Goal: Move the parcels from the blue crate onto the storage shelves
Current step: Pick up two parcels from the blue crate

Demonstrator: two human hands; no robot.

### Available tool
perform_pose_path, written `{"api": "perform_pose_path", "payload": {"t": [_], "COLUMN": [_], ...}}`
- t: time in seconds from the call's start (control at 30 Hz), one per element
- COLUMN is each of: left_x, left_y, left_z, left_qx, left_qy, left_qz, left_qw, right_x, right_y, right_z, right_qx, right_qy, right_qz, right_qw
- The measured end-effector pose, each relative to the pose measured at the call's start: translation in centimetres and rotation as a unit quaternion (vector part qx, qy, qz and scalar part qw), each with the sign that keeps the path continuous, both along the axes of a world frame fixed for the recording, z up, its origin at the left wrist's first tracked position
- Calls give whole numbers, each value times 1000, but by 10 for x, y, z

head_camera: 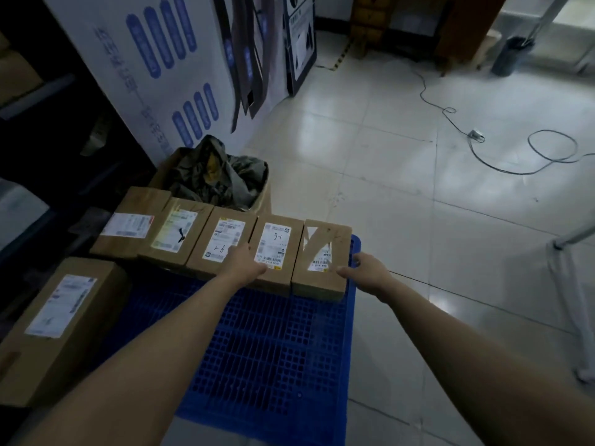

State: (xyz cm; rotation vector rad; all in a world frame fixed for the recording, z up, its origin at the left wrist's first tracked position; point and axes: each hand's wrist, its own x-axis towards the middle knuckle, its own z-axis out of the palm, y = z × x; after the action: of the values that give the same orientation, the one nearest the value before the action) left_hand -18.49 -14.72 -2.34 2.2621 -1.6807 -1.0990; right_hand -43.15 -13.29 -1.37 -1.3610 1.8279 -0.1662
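A blue plastic crate (273, 349) stands on the floor, with a row of several brown labelled parcels across its far end. My left hand (246, 263) reaches into the gap between the third parcel (222, 239) and the fourth parcel (280, 233), thumb lying on the fourth one's top. My right hand (363, 268) grips the right side of the rightmost parcel (325, 246), with the thumb on top and the fingers down its outer side by the crate wall. The two parcels sit side by side between my hands. A larger parcel (64, 317) lies at the crate's left.
Dark storage shelves (38, 123) rise on the left, behind a white printed board (154, 69). Beyond the crate stands an open carton of crumpled packing (222, 175). A cable (483, 149) trails over the tiled floor at right, near a white metal frame leg (573, 300).
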Motion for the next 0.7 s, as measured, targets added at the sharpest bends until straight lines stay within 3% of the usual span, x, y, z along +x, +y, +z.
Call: {"api": "perform_pose_path", "payload": {"t": [0.27, 0.5, 0.7], "left_x": [1, -4, -2], "left_y": [-54, -75, -85], "left_z": [-76, -120, -138], "left_qx": [21, -2, 52], "left_qy": [19, -76, -14], "left_qz": [22, 38, 36], "left_qw": [999, 996, 998], "right_x": [1, -5, -19], "right_y": [-40, -57, -62], "right_z": [-88, -136, -155], "right_qx": [42, 90, 128], "right_qy": [-116, -198, -289], "right_qz": [-129, -195, -280], "right_qw": [984, 956, 907]}}
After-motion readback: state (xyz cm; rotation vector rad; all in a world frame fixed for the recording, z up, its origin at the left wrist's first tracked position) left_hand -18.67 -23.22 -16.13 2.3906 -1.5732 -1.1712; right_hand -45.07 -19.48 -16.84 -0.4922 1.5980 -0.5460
